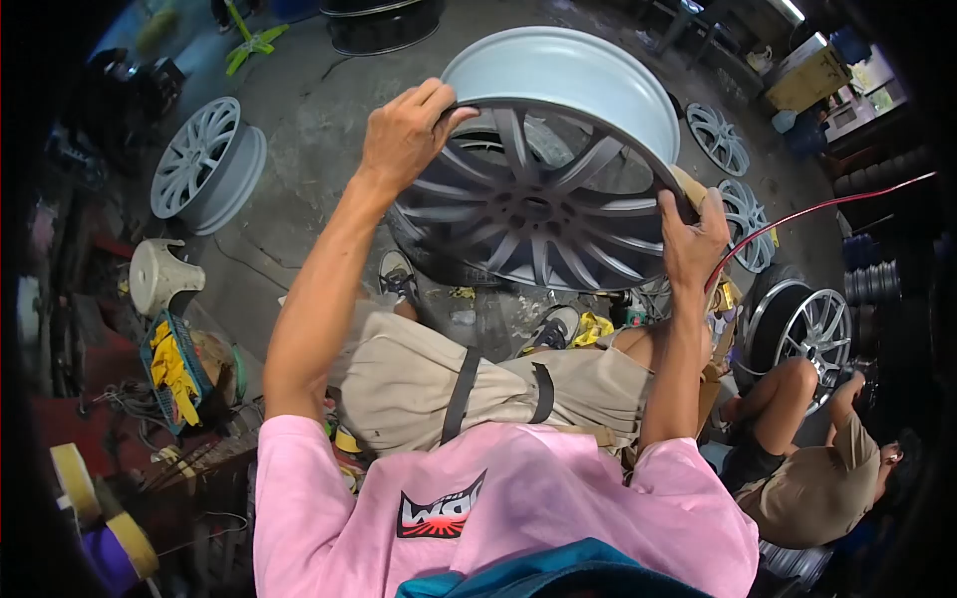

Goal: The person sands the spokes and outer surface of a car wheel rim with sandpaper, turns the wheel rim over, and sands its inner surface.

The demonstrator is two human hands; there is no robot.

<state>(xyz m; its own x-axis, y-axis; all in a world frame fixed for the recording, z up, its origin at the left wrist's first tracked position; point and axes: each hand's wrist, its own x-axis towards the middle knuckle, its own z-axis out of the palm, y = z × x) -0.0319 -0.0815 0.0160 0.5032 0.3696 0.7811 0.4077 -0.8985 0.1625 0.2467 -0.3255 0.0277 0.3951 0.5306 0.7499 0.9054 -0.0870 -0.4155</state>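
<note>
A large multi-spoke wheel rim (pixel 538 207) is held up in front of me, its grey spoked face tilted toward me and its pale barrel behind. My left hand (pixel 411 135) grips the rim's upper left edge, fingers wrapped over it and thumb on the inner side. On the right edge my right hand (pixel 693 234) is closed round the rim, with a tan piece (pixel 688 187) beside its fingers. Beneath the rim a dark round object, partly hidden, shows at the lower left. My shoes (pixel 397 274) are on the floor below.
Silver rims (pixel 199 164) stand at left and others (pixel 718 140) lie at right. A white stool (pixel 164 279) and a blue basket (pixel 174 369) with yellow cloth are at left. A red hose (pixel 827 206) curves in from the right. A co-worker (pixel 812 488) sits lower right beside a rim.
</note>
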